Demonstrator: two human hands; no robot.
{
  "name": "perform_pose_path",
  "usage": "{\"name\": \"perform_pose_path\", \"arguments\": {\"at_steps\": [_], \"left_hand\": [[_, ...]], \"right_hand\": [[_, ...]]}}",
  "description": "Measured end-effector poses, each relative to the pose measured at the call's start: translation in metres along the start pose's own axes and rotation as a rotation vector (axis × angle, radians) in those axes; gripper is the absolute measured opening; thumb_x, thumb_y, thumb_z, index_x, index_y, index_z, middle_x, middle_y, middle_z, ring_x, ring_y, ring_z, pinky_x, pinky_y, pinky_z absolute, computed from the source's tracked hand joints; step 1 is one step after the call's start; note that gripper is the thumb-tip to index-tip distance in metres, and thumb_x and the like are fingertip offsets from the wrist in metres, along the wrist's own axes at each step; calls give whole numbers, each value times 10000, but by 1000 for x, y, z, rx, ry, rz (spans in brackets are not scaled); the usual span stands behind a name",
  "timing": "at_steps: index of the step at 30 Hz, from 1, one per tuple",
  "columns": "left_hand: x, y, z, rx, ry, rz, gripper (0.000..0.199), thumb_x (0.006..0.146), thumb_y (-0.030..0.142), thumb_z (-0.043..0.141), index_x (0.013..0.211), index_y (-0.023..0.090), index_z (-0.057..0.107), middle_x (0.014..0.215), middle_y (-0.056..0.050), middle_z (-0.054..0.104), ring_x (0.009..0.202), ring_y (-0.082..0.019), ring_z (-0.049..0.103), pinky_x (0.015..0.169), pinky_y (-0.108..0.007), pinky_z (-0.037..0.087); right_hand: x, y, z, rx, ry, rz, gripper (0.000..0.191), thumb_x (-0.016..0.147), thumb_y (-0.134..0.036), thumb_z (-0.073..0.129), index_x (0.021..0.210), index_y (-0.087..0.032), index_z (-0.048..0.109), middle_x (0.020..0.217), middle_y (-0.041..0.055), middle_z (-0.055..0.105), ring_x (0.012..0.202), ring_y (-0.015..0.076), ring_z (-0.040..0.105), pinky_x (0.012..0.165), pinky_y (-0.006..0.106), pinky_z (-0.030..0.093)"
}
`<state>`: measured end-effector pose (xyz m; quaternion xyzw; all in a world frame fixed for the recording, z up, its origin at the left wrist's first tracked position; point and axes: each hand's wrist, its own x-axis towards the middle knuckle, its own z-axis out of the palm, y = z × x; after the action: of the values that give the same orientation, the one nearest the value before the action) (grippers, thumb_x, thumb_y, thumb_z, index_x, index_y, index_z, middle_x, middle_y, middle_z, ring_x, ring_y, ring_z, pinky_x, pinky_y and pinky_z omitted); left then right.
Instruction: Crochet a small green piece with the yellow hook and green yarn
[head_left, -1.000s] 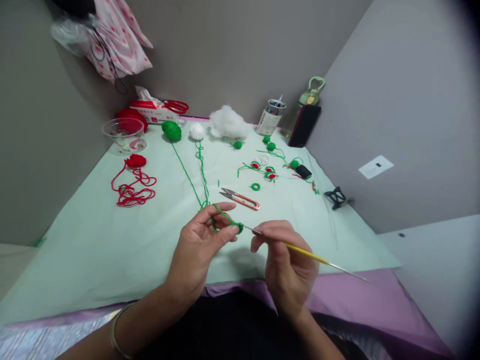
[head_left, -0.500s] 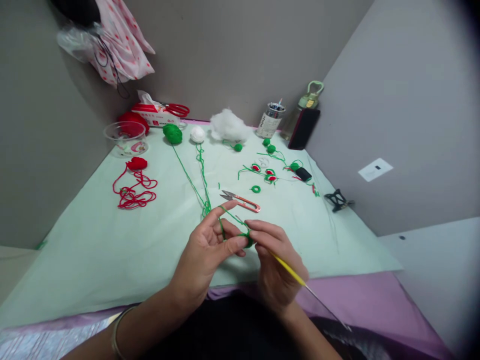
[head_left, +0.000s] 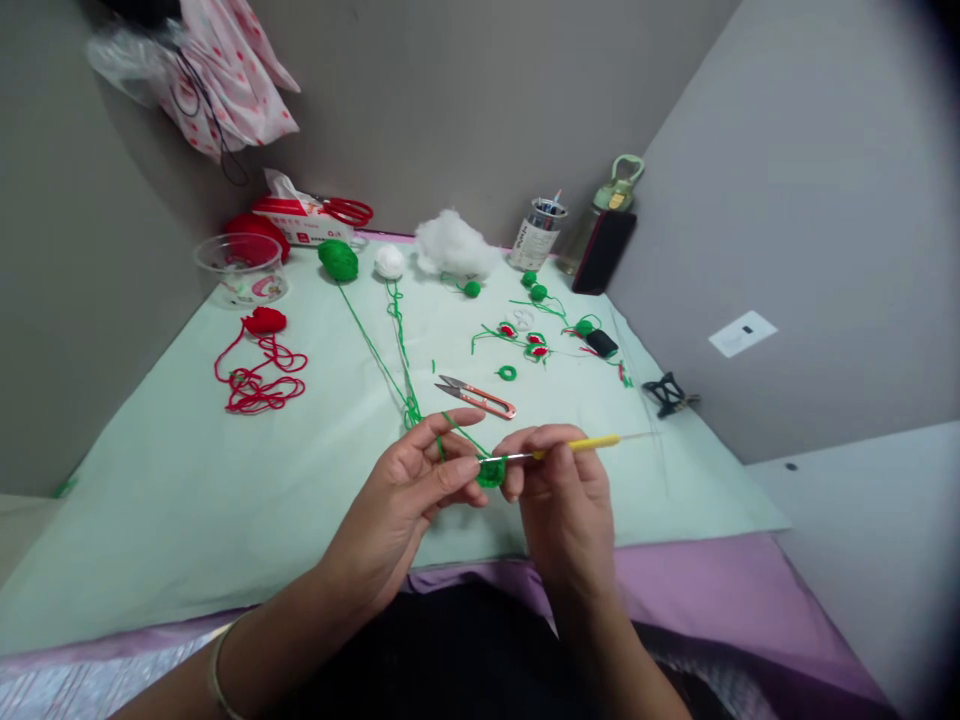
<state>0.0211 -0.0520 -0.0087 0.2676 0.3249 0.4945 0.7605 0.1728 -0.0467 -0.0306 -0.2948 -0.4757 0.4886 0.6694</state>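
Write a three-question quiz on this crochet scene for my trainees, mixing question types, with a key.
1. True or false: the right hand holds red scissors.
2. Which lies nearest the left hand? A) phone; B) orange-handled snips; C) tissue box.
3. Fill in the colour: a ... yarn ball sits between the large green yarn ball and the fluffy clump.

Key: 1. False; it holds a yellow-handled hook. 2. B. 3. White.

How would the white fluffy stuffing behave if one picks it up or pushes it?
The white fluffy stuffing is probably light for its size, as it looks loose. Its wispy edges suggest it would squash easily. Its uneven shape makes rolling unlikely.
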Motion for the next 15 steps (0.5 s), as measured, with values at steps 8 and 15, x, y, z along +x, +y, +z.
{"name": "perform_pose_path", "arguments": {"at_steps": [8, 15], "left_hand": [[0, -1, 0, 98, 70, 84, 265, 831, 217, 794, 1093, 238, 752, 810, 32, 624, 713, -92, 613, 731, -212, 518], [2, -7, -3, 276, 144, 269, 263, 795, 228, 833, 1048, 257, 768, 780, 19, 674, 777, -123, 628, 770, -228, 526]], "right_hand": [[-5, -7, -4, -211, -15, -89, 209, 1052, -263, 477, 1006, -219, 676, 939, 41, 768, 633, 119, 658, 617, 284, 558], [-14, -12, -6, -549, -173, -400, 250, 1023, -143, 482, 1117, -226, 698, 984, 60, 755, 946, 202, 719, 786, 373, 588]]}}
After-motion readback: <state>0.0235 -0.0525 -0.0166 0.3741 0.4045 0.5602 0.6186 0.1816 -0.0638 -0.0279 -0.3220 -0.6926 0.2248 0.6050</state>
